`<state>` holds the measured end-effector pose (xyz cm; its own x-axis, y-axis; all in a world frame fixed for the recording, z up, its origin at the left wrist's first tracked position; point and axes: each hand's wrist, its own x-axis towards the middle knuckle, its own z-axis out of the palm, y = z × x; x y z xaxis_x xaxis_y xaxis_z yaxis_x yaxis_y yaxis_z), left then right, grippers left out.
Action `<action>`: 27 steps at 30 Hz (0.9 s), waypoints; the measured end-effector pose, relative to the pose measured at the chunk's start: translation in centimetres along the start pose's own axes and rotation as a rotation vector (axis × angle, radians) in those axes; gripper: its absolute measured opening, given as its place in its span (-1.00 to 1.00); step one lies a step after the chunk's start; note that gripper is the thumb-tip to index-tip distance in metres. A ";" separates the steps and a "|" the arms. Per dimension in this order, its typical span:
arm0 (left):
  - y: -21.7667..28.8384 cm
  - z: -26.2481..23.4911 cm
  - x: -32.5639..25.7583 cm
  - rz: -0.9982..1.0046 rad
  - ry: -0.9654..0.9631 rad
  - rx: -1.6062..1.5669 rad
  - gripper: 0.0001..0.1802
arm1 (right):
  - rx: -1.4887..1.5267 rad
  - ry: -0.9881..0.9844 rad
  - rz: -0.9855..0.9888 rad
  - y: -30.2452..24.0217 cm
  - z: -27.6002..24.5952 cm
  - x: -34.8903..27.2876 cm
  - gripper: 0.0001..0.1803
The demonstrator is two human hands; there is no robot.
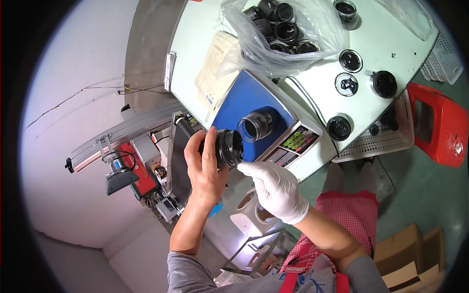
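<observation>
My bare left hand (205, 166) grips a dark glass jar (229, 148), tilted with its mouth toward the scale. My right hand (276, 188), in a white glove, has its fingertips at the jar's lower rim; whether it pinches anything I cannot tell. A second open dark jar (255, 126) stands on the blue platform of a weighing scale (244, 93), just beyond the held jar. The scale's keypad (295, 140) faces my right hand.
A clear plastic bag (288, 34) with several dark jars lies at the table's far side. Several filled black jars (350, 61) stand on the white table (391, 29). A red stool (437, 124) and white perforated trays (386, 139) sit right; machinery (141, 171) is left; cardboard (408, 259) lower right.
</observation>
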<state>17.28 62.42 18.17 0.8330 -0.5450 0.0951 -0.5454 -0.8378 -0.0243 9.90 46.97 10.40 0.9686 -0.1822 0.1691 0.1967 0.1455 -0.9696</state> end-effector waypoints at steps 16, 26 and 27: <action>0.4 0.2 1.5 0.019 -0.033 0.073 -0.01 | 0.061 0.097 0.043 0.2 -1.9 -0.9 -0.79; 0.5 0.2 1.7 0.011 -0.053 0.105 0.00 | 0.231 0.155 0.083 -0.2 -2.0 -1.1 -0.79; 0.5 0.3 1.7 0.021 -0.042 0.103 -0.01 | 0.307 0.179 0.142 -0.1 -1.6 -1.1 -0.79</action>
<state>18.45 61.01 18.02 0.8256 -0.5619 0.0515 -0.5525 -0.8236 -0.1281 8.60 45.59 10.06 0.9529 -0.3023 -0.0234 0.1247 0.4610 -0.8786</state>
